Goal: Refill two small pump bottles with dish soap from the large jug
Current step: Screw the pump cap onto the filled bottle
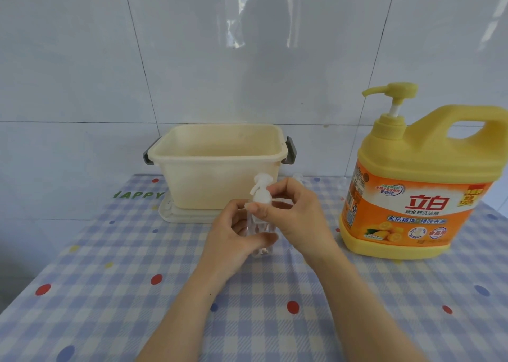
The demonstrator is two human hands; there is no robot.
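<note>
We hold the small clear bottle (255, 225) upright to the left of the jug (412, 191), apart from it. Our left hand (236, 238) is curled round its body to keep it steady, and our right hand (298, 213) pinches the white pump cap (262, 195), probably to unscrew it so that soap can go in. The jug stands untouched with its own pump on, near enough to reach; a faint clear thing (299, 177) to its left may be the second bottle, we cannot tell.

On the table (137, 293), a tub (209, 180) at the back, small pump bottle (257, 224) before it, jug (412, 196) to the right.
</note>
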